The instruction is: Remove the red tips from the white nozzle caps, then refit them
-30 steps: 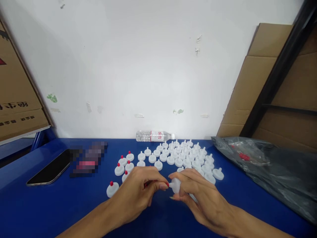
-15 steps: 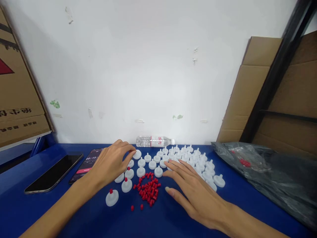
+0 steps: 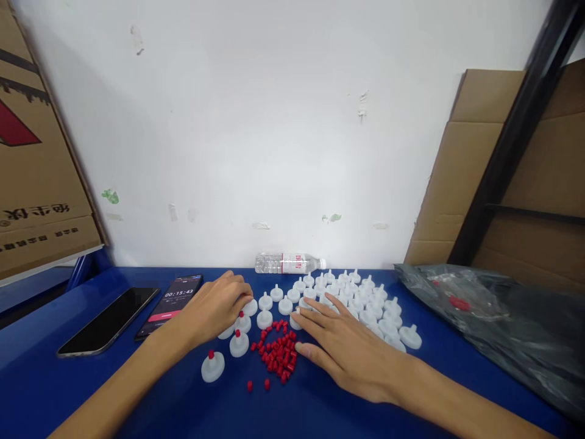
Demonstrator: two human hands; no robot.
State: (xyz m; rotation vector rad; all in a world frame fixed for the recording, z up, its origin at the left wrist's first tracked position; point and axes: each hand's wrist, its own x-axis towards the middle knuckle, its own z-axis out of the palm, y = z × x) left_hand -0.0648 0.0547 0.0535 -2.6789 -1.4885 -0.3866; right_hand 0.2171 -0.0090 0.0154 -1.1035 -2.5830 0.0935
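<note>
My left hand (image 3: 223,308) is closed, its fingers bent down against a white nozzle cap (image 3: 250,307), partly hidden behind the fingertips. Close by, several white caps carry red tips, including a white cap with a red tip (image 3: 212,367) nearest me. A loose heap of small red caps (image 3: 278,353) lies between my hands. My right hand (image 3: 340,344) is spread palm down, with its fingers over the near left side of a group of upright white nozzle caps (image 3: 365,299). Its thumb points at the red heap. What lies under the palm is hidden.
A clear plastic bottle (image 3: 290,263) lies along the wall. Left stand a dark phone (image 3: 107,322) and a second phone (image 3: 170,305) showing a timer. A grey plastic bag (image 3: 498,329) covers the right side of the blue table (image 3: 169,402). Cardboard (image 3: 46,183) rises at left.
My left hand has come down toward me, and the far white cap at its fingertips has left its place. My right hand has shifted slightly left, its thumb closer to the red caps.
</note>
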